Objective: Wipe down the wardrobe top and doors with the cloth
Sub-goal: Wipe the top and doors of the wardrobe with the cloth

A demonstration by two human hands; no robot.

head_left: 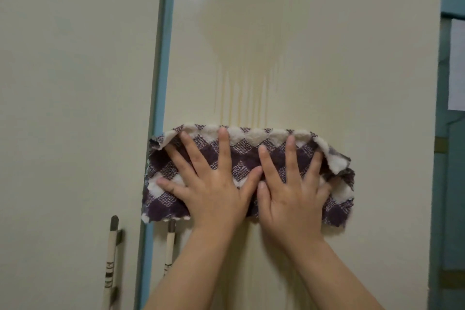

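Note:
A purple-and-white checked cloth [241, 156] lies spread flat against the cream right wardrobe door [327, 58]. My left hand [214, 189] presses on its left half with fingers straight and spread. My right hand [294, 191] presses on its right half the same way, thumbs nearly touching. Faint wet streaks run down the door just above the cloth. The left wardrobe door [75, 83] stands beside it, across a blue strip [161, 70].
Two slim vertical handles sit low on the doors, the left handle [112, 259] and the right handle [169, 246] just under the cloth's left end. A teal frame [442, 184] with a white sheet of paper [456, 63] borders the wardrobe's right side.

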